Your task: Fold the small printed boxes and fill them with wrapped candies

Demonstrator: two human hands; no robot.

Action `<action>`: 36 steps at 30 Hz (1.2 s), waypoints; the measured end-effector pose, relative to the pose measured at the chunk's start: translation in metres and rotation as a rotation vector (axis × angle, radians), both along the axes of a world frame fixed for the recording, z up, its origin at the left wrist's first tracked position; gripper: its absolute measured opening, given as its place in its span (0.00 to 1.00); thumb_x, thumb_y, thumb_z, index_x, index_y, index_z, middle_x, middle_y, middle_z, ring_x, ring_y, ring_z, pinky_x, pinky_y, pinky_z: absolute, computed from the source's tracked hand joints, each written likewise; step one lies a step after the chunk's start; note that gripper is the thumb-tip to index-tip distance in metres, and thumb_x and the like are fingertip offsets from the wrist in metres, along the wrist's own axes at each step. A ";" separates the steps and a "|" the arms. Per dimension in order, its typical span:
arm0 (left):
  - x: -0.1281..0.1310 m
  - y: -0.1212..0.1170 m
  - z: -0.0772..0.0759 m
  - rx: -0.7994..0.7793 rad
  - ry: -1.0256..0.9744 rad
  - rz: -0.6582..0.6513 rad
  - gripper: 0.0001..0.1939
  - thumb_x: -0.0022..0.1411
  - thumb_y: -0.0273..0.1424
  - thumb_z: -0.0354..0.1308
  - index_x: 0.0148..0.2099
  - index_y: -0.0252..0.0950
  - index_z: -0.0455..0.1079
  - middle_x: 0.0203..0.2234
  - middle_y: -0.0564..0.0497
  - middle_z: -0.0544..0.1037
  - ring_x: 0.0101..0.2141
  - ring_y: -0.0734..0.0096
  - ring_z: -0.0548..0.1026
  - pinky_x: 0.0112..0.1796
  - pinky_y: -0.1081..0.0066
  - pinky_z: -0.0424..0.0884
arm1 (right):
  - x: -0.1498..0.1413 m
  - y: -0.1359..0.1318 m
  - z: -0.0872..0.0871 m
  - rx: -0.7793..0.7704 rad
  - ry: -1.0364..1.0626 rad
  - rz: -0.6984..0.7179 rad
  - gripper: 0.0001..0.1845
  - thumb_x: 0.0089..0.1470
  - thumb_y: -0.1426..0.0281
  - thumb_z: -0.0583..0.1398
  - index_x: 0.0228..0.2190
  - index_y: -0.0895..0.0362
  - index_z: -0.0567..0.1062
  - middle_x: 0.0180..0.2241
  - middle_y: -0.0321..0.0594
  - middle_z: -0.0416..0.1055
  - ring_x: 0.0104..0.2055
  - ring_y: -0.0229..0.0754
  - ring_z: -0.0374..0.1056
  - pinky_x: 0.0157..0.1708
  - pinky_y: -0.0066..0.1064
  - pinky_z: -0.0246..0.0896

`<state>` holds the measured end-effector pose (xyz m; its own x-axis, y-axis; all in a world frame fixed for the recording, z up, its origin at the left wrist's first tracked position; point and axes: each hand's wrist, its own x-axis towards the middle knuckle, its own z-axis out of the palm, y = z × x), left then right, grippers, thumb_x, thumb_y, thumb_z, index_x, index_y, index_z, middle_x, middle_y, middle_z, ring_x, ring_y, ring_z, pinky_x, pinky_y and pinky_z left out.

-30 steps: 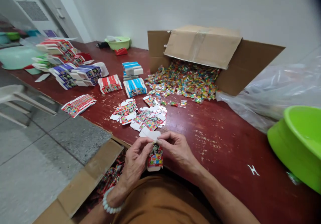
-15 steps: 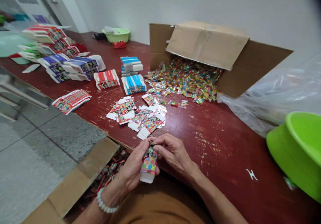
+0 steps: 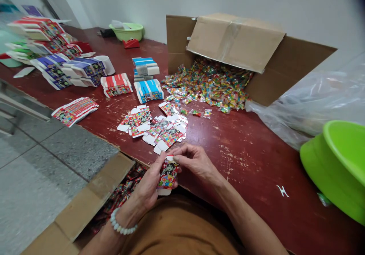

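My left hand [image 3: 152, 182] is wrapped round a small red printed candy box [image 3: 168, 174], held near the table edge. A white flap sticks out at the box's lower end. My right hand [image 3: 196, 163] pinches at the box's top end, thumb and fingers on the white flap there. Just beyond my hands lie flattened printed cartons [image 3: 169, 135] in a loose pile. Wrapped candies [image 3: 211, 87] spill from a cardboard box [image 3: 234, 38] tipped on its side.
Stacks of blue, red and purple display boxes [image 3: 148, 90] stand at the left. A fan of flat red cartons [image 3: 75, 111] lies by the table edge. Below is an open carton [image 3: 94, 190] of small red boxes. A green basin [image 3: 319, 163] and plastic sheeting [image 3: 308, 102] are at right.
The box in my left hand has tilted so its printed front faces me more. At its top, a white flap now shows under my right fingers. The view has shifted slightly.
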<state>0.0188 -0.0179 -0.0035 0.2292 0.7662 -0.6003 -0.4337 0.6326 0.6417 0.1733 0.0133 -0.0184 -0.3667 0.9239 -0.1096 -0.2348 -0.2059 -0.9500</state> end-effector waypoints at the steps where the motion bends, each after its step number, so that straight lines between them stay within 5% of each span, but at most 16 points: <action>1: 0.001 0.000 0.000 -0.007 0.001 0.004 0.22 0.70 0.45 0.48 0.48 0.31 0.73 0.25 0.46 0.80 0.17 0.70 0.75 0.19 0.72 0.72 | 0.001 -0.001 0.000 0.052 -0.030 0.015 0.11 0.52 0.62 0.67 0.30 0.58 0.77 0.35 0.41 0.78 0.26 0.35 0.68 0.27 0.29 0.64; 6: 0.006 0.000 -0.003 -0.004 0.003 0.009 0.23 0.66 0.48 0.53 0.41 0.32 0.75 0.19 0.48 0.78 0.16 0.68 0.74 0.19 0.72 0.71 | 0.001 -0.003 0.003 0.285 -0.260 -0.063 0.05 0.55 0.66 0.64 0.31 0.56 0.77 0.36 0.40 0.78 0.35 0.40 0.71 0.36 0.32 0.67; 13: 0.009 -0.002 -0.003 0.074 0.045 0.100 0.22 0.64 0.48 0.57 0.43 0.32 0.77 0.20 0.48 0.79 0.18 0.69 0.75 0.21 0.73 0.71 | -0.012 0.001 0.008 0.279 -0.191 -0.113 0.08 0.53 0.66 0.66 0.26 0.57 0.76 0.32 0.40 0.79 0.33 0.40 0.72 0.36 0.32 0.68; 17: 0.009 0.002 0.002 -0.022 0.041 0.111 0.22 0.68 0.46 0.53 0.42 0.31 0.75 0.20 0.47 0.78 0.17 0.68 0.75 0.20 0.71 0.71 | -0.015 -0.007 0.006 0.546 -0.241 -0.190 0.06 0.56 0.69 0.64 0.28 0.56 0.78 0.33 0.41 0.78 0.38 0.40 0.73 0.41 0.33 0.67; 21: 0.009 0.002 0.000 -0.001 -0.059 0.117 0.19 0.65 0.46 0.56 0.43 0.34 0.73 0.20 0.49 0.77 0.18 0.67 0.75 0.21 0.71 0.73 | -0.010 -0.007 0.002 0.618 -0.325 -0.091 0.05 0.59 0.69 0.62 0.32 0.55 0.79 0.37 0.41 0.78 0.41 0.40 0.72 0.44 0.32 0.66; 25: 0.002 -0.014 -0.009 0.055 -0.084 0.068 0.22 0.55 0.37 0.69 0.51 0.42 0.70 0.28 0.52 0.80 0.23 0.66 0.78 0.27 0.65 0.76 | 0.018 0.034 0.005 0.519 -0.523 0.138 0.13 0.63 0.62 0.57 0.42 0.53 0.79 0.41 0.40 0.79 0.40 0.40 0.74 0.41 0.32 0.68; 29: -0.011 -0.034 -0.025 -0.021 -0.096 0.033 0.21 0.51 0.35 0.72 0.47 0.39 0.73 0.32 0.48 0.81 0.34 0.61 0.81 0.38 0.65 0.76 | 0.065 0.108 0.004 0.528 -1.164 -0.297 0.19 0.61 0.69 0.57 0.53 0.55 0.74 0.56 0.48 0.72 0.57 0.49 0.66 0.55 0.42 0.61; 31: -0.023 -0.038 -0.033 -0.054 -0.070 -0.011 0.18 0.50 0.35 0.73 0.41 0.37 0.74 0.31 0.48 0.81 0.34 0.62 0.80 0.37 0.67 0.75 | 0.086 0.137 -0.004 0.501 -1.244 -0.366 0.23 0.57 0.74 0.59 0.55 0.59 0.72 0.60 0.55 0.66 0.62 0.57 0.58 0.58 0.51 0.54; 36: -0.079 -0.033 -0.044 0.147 0.155 -0.368 0.17 0.39 0.35 0.76 0.29 0.35 0.73 0.22 0.55 0.76 0.24 0.74 0.71 0.27 0.77 0.66 | 0.113 0.154 -0.030 0.502 -1.284 -0.397 0.11 0.59 0.71 0.57 0.41 0.59 0.78 0.47 0.55 0.76 0.51 0.53 0.67 0.53 0.43 0.58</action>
